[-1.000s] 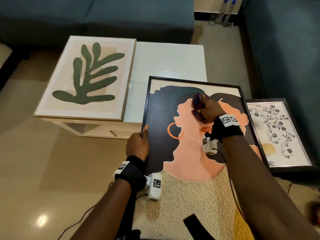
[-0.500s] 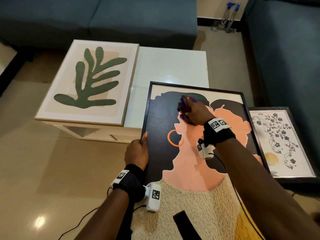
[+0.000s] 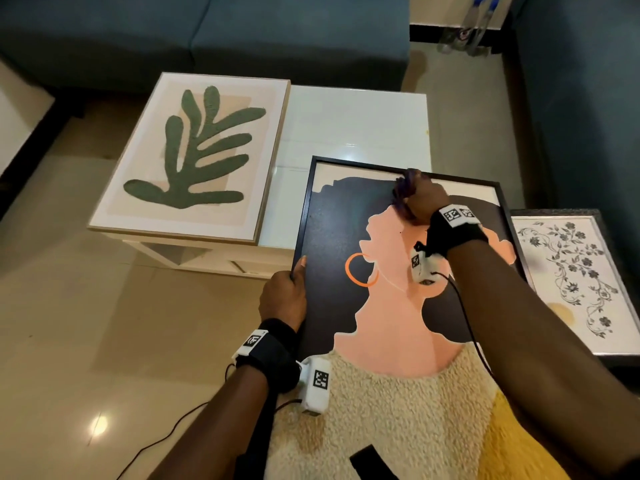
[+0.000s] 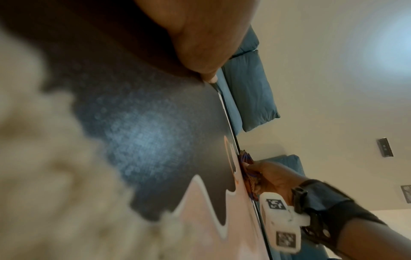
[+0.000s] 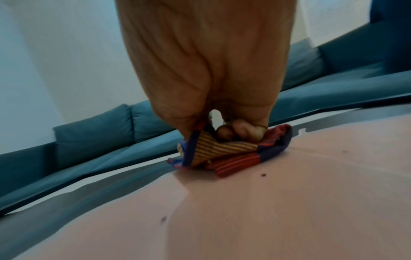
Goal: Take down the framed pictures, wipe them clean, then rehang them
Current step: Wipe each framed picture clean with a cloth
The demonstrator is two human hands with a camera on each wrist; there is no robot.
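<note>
— What's on the white coffee table (image 3: 360, 126)?
— A leaf print (image 3: 194, 157) in a pale wood frame covers its left half. The portrait picture (image 3: 346, 216) in the black frame leans its top edge on the near right corner.
— And the hands?
— The left hand (image 3: 282, 299) grips the portrait's left edge, thumb on the glass. The right hand (image 3: 424, 202) is curled round a striped cloth (image 5: 224, 149), pressing it near the top edge.
— Further right?
— A floral picture (image 3: 568, 278) lies beside the teal sofa (image 3: 581, 98); beige tiled floor (image 3: 69, 323) underneath.
</note>
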